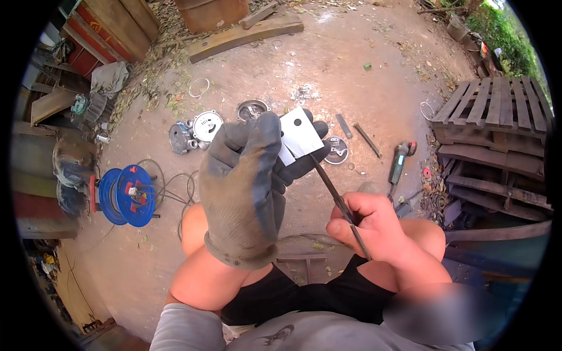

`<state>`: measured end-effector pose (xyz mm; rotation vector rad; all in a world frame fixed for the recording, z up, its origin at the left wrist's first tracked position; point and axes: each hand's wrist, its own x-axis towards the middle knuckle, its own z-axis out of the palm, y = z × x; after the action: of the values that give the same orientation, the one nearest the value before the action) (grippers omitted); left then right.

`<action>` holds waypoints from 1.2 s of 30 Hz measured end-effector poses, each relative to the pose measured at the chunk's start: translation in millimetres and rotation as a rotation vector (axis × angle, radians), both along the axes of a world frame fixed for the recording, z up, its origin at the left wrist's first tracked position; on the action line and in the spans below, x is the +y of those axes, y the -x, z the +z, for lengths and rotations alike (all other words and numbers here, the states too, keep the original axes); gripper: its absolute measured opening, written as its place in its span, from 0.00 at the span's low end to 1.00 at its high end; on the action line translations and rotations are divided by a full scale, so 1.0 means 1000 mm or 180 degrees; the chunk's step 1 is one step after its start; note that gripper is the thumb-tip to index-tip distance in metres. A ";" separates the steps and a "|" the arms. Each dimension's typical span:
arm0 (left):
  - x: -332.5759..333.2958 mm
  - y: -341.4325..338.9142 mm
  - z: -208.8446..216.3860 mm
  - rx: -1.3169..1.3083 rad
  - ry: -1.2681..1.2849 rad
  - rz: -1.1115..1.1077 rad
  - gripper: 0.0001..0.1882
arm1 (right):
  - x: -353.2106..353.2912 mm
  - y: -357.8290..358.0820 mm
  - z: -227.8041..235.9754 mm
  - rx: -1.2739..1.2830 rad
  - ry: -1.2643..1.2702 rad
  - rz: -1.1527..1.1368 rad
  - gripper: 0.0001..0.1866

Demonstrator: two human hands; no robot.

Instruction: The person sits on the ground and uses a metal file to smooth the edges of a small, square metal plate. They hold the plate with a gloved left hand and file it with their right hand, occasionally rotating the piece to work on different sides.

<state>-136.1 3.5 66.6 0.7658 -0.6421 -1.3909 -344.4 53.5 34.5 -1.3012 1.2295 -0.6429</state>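
Observation:
My left hand (pixel 243 190), in a grey and blue work glove, is closed on a small white plate (pixel 305 139). The plate has a round dark hole near its top corner and a slit running in from its lower edge. My bare right hand (pixel 377 225) grips a thin dark metal rod, perhaps a slim file (pixel 332 188). It slants up and to the left, and its far end meets the lower edge of the plate near the slit. Gloved fingers hide the plate's left side and back.
Beyond my hands lie round metal housings (pixel 208 126), a flat metal strip (pixel 343 126) and a rusty bar (pixel 367 140). An angle grinder (pixel 400 162) rests to the right, before stacked wooden pallets (pixel 492 102). A blue cable reel (pixel 139 199) stands left, its cable loosely coiled.

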 end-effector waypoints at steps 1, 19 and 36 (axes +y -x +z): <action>0.001 0.001 -0.002 -0.0011 0.0014 -0.0010 0.14 | -0.001 0.000 0.001 -0.0032 -0.0154 0.0018 0.22; -0.002 0.000 0.001 0.0072 -0.0191 0.0015 0.14 | 0.001 -0.008 0.002 -0.0195 -0.0174 -0.0073 0.20; -0.004 -0.003 -0.006 -0.0154 -0.0196 0.0019 0.13 | 0.002 -0.009 -0.006 -0.0510 -0.0361 -0.0055 0.18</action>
<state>-132.7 -0.2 60.3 0.8518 -0.6364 -1.3953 -335.9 55.4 28.4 -1.1243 1.1308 -0.6673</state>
